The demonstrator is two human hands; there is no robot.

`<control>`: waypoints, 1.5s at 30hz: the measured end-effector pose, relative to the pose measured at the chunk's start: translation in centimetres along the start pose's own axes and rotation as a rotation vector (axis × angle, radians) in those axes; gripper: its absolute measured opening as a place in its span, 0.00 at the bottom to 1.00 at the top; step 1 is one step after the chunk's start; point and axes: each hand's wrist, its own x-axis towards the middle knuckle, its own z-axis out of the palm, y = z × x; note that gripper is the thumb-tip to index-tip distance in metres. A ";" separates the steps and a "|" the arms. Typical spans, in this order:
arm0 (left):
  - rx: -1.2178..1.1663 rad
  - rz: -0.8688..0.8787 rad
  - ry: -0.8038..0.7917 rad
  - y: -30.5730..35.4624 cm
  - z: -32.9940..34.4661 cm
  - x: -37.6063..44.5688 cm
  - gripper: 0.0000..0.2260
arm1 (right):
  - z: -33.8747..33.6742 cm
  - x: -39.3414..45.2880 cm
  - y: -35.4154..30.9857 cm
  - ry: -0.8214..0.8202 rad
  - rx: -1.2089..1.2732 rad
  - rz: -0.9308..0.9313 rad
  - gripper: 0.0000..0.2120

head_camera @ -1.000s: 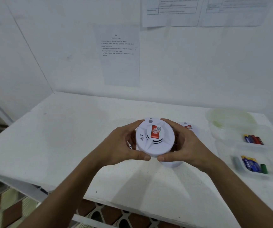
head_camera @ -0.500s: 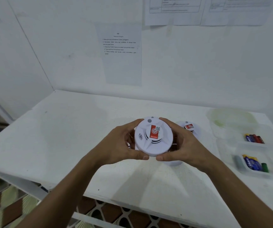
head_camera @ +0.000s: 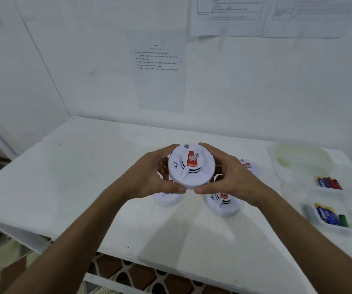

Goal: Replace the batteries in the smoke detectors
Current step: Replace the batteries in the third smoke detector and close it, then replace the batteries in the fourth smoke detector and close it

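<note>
Above table (head_camera: 65,187): L hand (head_camera: 147,179) + R hand (head_camera: 232,181) both curled round white smoke detector (head_camera: 190,170), held up.

Both hands are wrapping around a round white plastic smoke detector with a red label (head_camera: 191,165), the left hand (head_camera: 149,177) gripping its left rim and the right hand (head_camera: 232,179) its right, thumbs nearly meeting at the near edge above the white table (head_camera: 65,177). Three more round white detectors are sitting on the table below and behind the hands, partly hidden. Off to the right, two clear plastic trays are holding batteries, the far tray (head_camera: 329,190) and the near tray (head_camera: 319,221), beside a clear round lid (head_camera: 298,158).
</note>
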 end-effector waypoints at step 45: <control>0.042 -0.483 -0.030 -20.6 -3.9 7.5 0.26 | 8.6 19.9 14.6 -0.006 -0.285 0.373 0.37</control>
